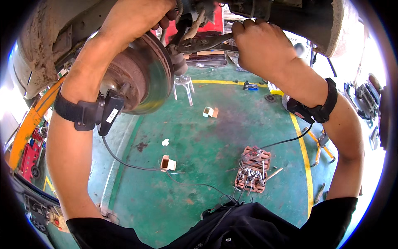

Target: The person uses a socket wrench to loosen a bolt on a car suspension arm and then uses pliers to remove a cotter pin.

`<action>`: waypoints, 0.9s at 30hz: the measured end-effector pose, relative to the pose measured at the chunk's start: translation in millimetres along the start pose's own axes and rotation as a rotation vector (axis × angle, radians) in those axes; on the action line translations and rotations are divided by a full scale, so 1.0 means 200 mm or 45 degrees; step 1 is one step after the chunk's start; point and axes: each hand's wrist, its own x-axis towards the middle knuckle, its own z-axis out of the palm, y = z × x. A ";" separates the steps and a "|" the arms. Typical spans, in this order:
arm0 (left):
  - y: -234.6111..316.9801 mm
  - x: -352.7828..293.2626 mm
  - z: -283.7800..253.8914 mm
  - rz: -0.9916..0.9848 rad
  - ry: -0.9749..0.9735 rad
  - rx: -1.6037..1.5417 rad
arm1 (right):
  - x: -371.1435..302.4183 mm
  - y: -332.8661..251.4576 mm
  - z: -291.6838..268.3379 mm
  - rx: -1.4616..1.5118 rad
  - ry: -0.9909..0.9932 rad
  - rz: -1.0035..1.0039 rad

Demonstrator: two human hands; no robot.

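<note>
Right hand [264,46]; pliers [206,44] leftward, nearly level

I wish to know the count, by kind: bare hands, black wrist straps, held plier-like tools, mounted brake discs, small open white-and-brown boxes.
Left hand and right hand: 2
Black wrist straps: 2
Held plier-like tool: 1
Mounted brake disc: 1
Small open boxes: 2
Total: 8

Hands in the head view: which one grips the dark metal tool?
The right hand, closed around one end of the dark metal tool. The left hand, above the brake disc and partly out of frame, shows no tool.
</note>
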 end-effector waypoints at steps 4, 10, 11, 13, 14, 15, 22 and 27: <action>0.04 -0.03 -0.01 -0.003 0.059 0.083 | -0.02 0.01 -0.02 0.304 -0.305 0.085; 0.11 -0.06 -0.03 -0.022 0.146 0.272 | -0.03 0.01 0.02 0.220 -0.107 0.083; 0.08 -0.04 -0.03 0.004 0.148 0.235 | -0.03 -0.01 0.01 0.114 -0.056 0.076; 0.00 0.00 -0.03 0.052 0.158 0.168 | -0.02 -0.02 0.00 0.036 -0.056 0.058; -0.03 0.02 -0.05 0.159 0.094 0.186 | -0.03 -0.01 0.00 0.199 -0.079 0.053; -0.06 0.03 -0.08 0.264 0.029 0.204 | -0.04 -0.01 0.00 0.361 -0.102 0.047; 0.06 -0.06 -0.02 0.024 0.146 0.108 | -0.02 -0.01 -0.01 0.081 -0.027 0.031; 0.11 -0.06 0.01 -0.063 0.194 0.197 | -0.08 0.04 0.07 0.480 -0.056 -0.032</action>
